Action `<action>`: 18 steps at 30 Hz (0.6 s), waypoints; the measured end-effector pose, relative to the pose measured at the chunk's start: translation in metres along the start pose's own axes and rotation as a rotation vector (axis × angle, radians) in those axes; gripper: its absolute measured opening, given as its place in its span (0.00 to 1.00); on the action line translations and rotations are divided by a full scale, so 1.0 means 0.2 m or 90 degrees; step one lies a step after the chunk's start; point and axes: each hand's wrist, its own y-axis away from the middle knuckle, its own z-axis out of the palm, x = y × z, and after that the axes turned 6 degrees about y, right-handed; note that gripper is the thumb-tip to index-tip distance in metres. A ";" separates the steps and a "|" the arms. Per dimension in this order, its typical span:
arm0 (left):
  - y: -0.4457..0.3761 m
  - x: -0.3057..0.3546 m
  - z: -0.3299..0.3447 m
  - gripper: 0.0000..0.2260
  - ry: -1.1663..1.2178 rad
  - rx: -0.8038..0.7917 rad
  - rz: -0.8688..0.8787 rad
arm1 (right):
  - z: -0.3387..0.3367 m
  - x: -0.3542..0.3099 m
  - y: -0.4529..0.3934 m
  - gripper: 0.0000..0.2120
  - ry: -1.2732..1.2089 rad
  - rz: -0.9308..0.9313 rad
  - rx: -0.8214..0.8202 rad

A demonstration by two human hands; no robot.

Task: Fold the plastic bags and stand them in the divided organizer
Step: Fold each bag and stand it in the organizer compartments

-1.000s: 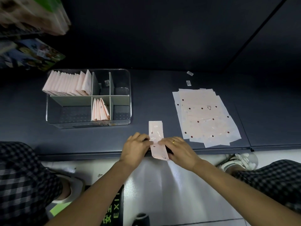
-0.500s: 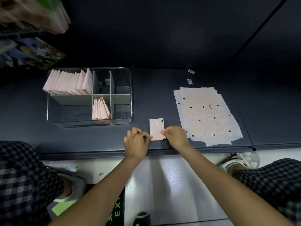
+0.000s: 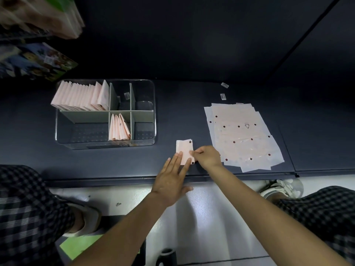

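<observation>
A small folded pink plastic bag (image 3: 184, 150) with dark dots lies on the dark shelf near its front edge. My left hand (image 3: 171, 177) lies flat, its straight fingertips pressing the bag's lower left part. My right hand (image 3: 206, 156) pinches the bag's right edge with curled fingers. To the left stands the clear divided organizer (image 3: 57, 127). Several folded bags (image 3: 80, 96) stand in its back left compartment and a few more folded bags (image 3: 119, 127) in a narrow front middle compartment. A stack of flat unfolded bags (image 3: 242, 137) lies to the right.
Two small labels (image 3: 223, 91) lie behind the flat stack. Packaged goods (image 3: 38, 58) hang at the upper left. The shelf's front edge (image 3: 115, 179) runs below my hands, with the pale floor, my checked trousers and shoes beneath.
The long strip was folded up into a short rectangle. My left hand has opened from a pinch and now lies flat on the bag; my right hand still pinches the right edge.
</observation>
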 end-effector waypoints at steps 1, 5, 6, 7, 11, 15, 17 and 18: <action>0.00 0.00 0.00 0.37 -0.013 -0.009 0.003 | 0.01 -0.01 0.01 0.08 -0.012 -0.002 0.075; 0.00 0.01 0.00 0.36 -0.048 -0.021 -0.001 | 0.03 -0.06 0.03 0.05 -0.188 -0.132 0.159; -0.01 0.01 0.00 0.36 -0.051 -0.028 -0.003 | 0.05 -0.08 0.03 0.08 -0.221 -0.164 0.073; -0.01 0.01 -0.01 0.35 -0.051 -0.034 -0.004 | 0.06 -0.10 0.03 0.09 -0.243 -0.182 -0.022; -0.01 0.01 -0.02 0.36 -0.051 -0.051 -0.007 | 0.06 -0.12 -0.04 0.14 -0.282 -0.164 -0.093; -0.01 0.00 -0.04 0.35 -0.031 -0.068 -0.003 | 0.03 -0.11 -0.10 0.15 -0.126 -0.215 -0.017; 0.01 -0.01 -0.06 0.33 0.015 -0.066 -0.001 | 0.03 -0.09 -0.11 0.13 0.005 -0.242 0.018; 0.02 -0.02 -0.06 0.31 0.060 -0.051 -0.004 | 0.03 -0.07 -0.11 0.11 0.048 -0.240 0.035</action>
